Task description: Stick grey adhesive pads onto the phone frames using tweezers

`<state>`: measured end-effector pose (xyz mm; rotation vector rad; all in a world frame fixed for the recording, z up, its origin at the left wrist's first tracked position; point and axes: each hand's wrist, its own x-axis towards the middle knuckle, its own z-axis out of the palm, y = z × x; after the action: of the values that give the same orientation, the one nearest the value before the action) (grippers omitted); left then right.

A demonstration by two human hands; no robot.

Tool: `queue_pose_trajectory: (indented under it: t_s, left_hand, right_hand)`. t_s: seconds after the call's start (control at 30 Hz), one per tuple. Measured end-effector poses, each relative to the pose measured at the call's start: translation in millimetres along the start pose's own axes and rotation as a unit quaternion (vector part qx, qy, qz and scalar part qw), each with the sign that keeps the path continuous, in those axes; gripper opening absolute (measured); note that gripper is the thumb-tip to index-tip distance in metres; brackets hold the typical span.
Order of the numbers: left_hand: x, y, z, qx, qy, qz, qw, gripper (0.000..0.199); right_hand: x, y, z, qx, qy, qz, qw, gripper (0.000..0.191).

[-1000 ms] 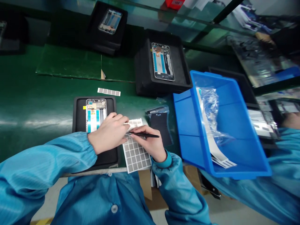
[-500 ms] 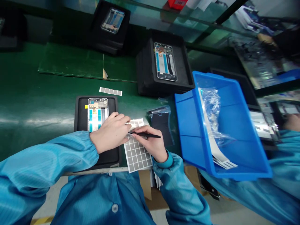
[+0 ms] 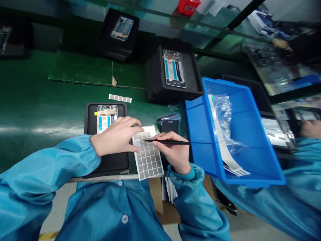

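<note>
My right hand (image 3: 175,152) is closed around black tweezers (image 3: 170,142). Their tip rests at the upper part of a white sheet of grey square stickers (image 3: 147,164); a small pale piece shows at the tip, though I cannot tell whether it is gripped. My left hand (image 3: 119,134) is spread open, thumb and fingertips at the sheet's left edge. Beneath that hand, partly hidden, an opened phone (image 3: 101,122) with blue strips and a yellow tab lies in a black tray (image 3: 110,167).
A short strip of grey stickers (image 3: 120,98) lies behind the tray. Farther back, black trays (image 3: 194,77) hold other opened phones (image 3: 174,68). On the right stand a blue bin (image 3: 253,134) with clear plastic inside and a dark packet (image 3: 169,124). Another person's sleeve (image 3: 306,167) is at far right.
My left hand has opened and drawn left from the sheet's upper part. My right hand has shifted slightly right with the tweezers, uncovering more of the stickers. The view has shifted slightly.
</note>
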<state>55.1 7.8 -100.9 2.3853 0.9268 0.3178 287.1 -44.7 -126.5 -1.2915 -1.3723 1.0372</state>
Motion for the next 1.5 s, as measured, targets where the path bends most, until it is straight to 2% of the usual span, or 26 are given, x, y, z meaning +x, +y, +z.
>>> queue_pose_trajectory:
  t_s: [0.13,0.27,0.43,0.57,0.97,1.3,1.37,1.5]
  left_hand:
    - [-11.4,2.1,-19.8,-0.136,0.016,-0.073,0.988,0.026]
    - [-22.3,1.1,-19.5,-0.213,0.002,-0.074,0.974,0.005]
    - [-36.7,-7.0,-15.7,-0.229,0.047,-0.104,0.967,0.004]
    - [-45.5,-10.8,-18.7,-0.261,0.078,-0.113,0.956,0.006]
    - [-58.0,-19.3,-29.7,-0.245,0.083,-0.114,0.959,0.007]
    - [-64.9,-27.7,-33.7,-0.250,0.092,-0.114,0.957,0.007]
    - [-70.4,-35.7,-37.6,-0.211,0.119,-0.128,0.962,0.011]
    - [-86.1,-60.0,-41.1,-0.026,0.187,-0.167,0.968,0.019]
  right_hand:
    - [-2.6,-19.1,8.7,0.025,-0.025,-0.019,0.999,0.018]
    - [-3.3,-28.4,23.2,0.039,-0.045,-0.031,0.998,0.019]
    - [-3.4,-27.7,38.5,0.042,-0.023,-0.018,0.999,0.018]
    - [-3.8,-26.5,50.3,0.040,-0.039,-0.008,0.998,0.018]
    - [-0.5,-33.0,66.6,0.032,-0.040,0.015,0.999,0.021]
    - [4.3,-29.7,76.0,0.051,-0.034,-0.002,0.998,0.018]
    - [8.5,-25.4,78.4,0.044,-0.011,0.007,0.999,0.019]
    - [27.4,-18.5,94.2,-0.008,0.026,0.060,0.998,0.022]
